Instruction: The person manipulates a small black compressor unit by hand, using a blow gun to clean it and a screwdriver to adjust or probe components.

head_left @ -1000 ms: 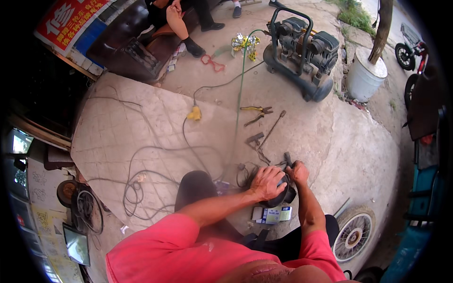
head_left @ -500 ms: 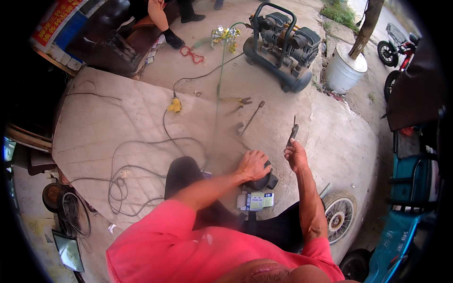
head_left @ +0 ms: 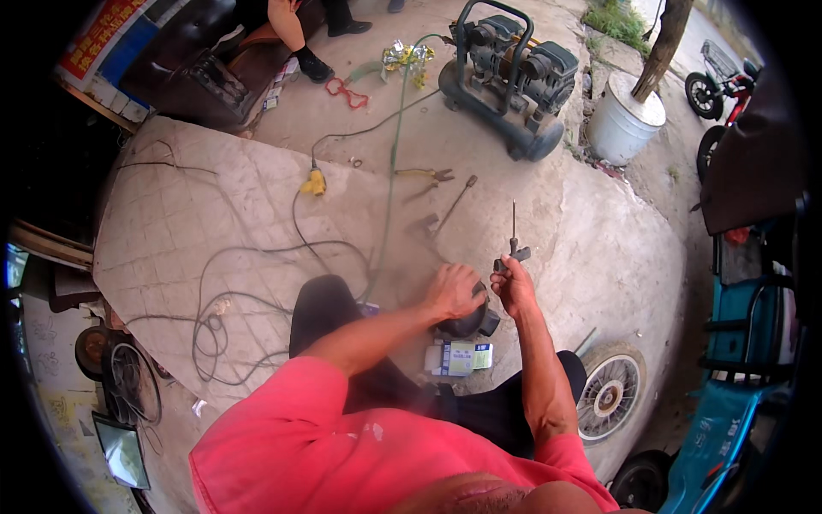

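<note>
My right hand [head_left: 515, 287] is closed around the dark handle of a T-handled spike tool [head_left: 514, 230], whose thin metal shaft points away from me. Just left of it, my left hand [head_left: 454, 293] grips the top of a black rounded object [head_left: 465, 325] between my knees; the hand hides much of it, so its kind is unclear. Close below that object lies a small white and green carton [head_left: 463, 358]. Beyond my hands, yellow-handled pliers [head_left: 428, 174] and a long metal rod tool [head_left: 457, 204] rest on the concrete.
An air compressor [head_left: 514, 94] stands ahead, with a green hose [head_left: 393, 184] trailing from it. A black cord with a yellow connector [head_left: 314, 182] loops across the left floor. A spoked wheel [head_left: 608, 396] lies at my right knee. Ahead left, another person's leg [head_left: 288, 30] shows.
My right hand has shifted left toward my left hand, and the tool has turned so its crosswise handle shows. My left hand stays on the black object.
</note>
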`<state>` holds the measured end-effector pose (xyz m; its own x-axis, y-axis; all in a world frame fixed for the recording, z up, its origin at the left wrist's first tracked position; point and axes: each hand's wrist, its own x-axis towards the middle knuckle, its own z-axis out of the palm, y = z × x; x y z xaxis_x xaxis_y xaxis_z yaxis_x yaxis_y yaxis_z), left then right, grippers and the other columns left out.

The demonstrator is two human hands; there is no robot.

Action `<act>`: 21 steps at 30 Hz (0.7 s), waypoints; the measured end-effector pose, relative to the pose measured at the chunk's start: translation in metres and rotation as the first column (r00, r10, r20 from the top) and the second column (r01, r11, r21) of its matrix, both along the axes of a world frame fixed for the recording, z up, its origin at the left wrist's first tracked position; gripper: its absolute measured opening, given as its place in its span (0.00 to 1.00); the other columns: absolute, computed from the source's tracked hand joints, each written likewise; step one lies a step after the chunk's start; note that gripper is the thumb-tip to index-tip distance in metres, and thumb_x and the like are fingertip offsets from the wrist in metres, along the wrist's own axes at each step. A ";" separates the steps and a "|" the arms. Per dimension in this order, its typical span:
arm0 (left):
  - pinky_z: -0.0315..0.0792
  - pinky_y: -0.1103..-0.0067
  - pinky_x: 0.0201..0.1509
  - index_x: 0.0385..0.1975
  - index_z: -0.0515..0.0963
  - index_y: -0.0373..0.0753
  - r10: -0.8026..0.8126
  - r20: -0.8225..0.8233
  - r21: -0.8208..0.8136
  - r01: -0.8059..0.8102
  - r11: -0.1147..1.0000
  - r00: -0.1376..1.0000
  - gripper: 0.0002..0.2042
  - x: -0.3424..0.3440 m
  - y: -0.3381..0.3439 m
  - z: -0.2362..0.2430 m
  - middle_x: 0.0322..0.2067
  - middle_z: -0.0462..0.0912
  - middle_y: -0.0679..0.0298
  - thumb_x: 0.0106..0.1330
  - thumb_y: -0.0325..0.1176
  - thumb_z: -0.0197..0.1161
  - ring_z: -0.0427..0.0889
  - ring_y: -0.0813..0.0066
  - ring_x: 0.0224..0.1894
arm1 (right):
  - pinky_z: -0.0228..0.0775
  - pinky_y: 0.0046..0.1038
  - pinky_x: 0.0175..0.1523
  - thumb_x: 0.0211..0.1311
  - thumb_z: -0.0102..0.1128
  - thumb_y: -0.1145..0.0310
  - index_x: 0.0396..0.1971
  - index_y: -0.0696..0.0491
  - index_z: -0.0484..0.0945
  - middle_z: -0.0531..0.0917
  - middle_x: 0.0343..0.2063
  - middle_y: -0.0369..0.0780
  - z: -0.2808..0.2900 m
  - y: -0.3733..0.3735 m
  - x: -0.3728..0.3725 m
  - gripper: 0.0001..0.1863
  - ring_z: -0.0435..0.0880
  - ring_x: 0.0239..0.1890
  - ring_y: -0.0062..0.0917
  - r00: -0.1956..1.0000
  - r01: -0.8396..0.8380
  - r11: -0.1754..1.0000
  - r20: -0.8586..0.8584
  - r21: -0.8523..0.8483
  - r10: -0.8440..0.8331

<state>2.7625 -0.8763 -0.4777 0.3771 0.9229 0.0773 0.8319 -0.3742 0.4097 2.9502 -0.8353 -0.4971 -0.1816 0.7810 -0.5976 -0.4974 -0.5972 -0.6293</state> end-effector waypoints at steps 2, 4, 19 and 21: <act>0.66 0.60 0.64 0.44 0.83 0.37 0.001 -0.010 -0.012 -0.001 1.000 1.000 0.21 0.000 0.000 0.000 0.48 0.82 0.54 0.67 0.51 0.64 0.78 0.55 0.57 | 0.71 0.25 0.34 0.66 0.68 0.53 0.45 0.50 0.76 0.79 0.34 0.36 0.002 0.001 -0.001 0.18 0.81 0.31 0.22 1.000 -0.006 1.000 0.018 0.017 0.005; 0.66 0.60 0.65 0.44 0.83 0.37 -0.006 -0.016 -0.024 0.006 1.000 1.000 0.22 0.001 -0.001 0.000 0.49 0.81 0.53 0.67 0.51 0.64 0.77 0.55 0.58 | 0.71 0.24 0.33 0.67 0.68 0.53 0.45 0.50 0.76 0.79 0.33 0.35 0.003 0.001 0.000 0.18 0.81 0.30 0.21 0.999 -0.006 0.999 0.042 0.033 0.004; 0.68 0.59 0.61 0.45 0.82 0.38 -0.008 0.027 0.067 0.006 0.998 1.000 0.20 0.001 -0.001 -0.004 0.47 0.82 0.54 0.64 0.49 0.68 0.79 0.53 0.54 | 0.73 0.23 0.34 0.65 0.70 0.52 0.45 0.52 0.76 0.79 0.33 0.36 0.003 0.003 0.008 0.20 0.82 0.29 0.21 0.994 -0.033 0.997 0.110 0.064 0.025; 0.68 0.59 0.61 0.45 0.82 0.38 -0.005 0.029 0.060 0.003 0.998 1.000 0.20 0.001 -0.001 -0.004 0.47 0.82 0.54 0.64 0.49 0.68 0.79 0.53 0.54 | 0.73 0.23 0.33 0.65 0.70 0.52 0.44 0.52 0.76 0.79 0.33 0.36 0.001 0.003 0.008 0.21 0.82 0.29 0.20 0.993 -0.034 0.998 0.114 0.059 0.027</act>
<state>2.7633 -0.8777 -0.4816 0.3773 0.9149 0.1436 0.8185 -0.4020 0.4104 2.9580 -0.8319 -0.4960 -0.1401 0.8115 -0.5673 -0.4031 -0.5701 -0.7159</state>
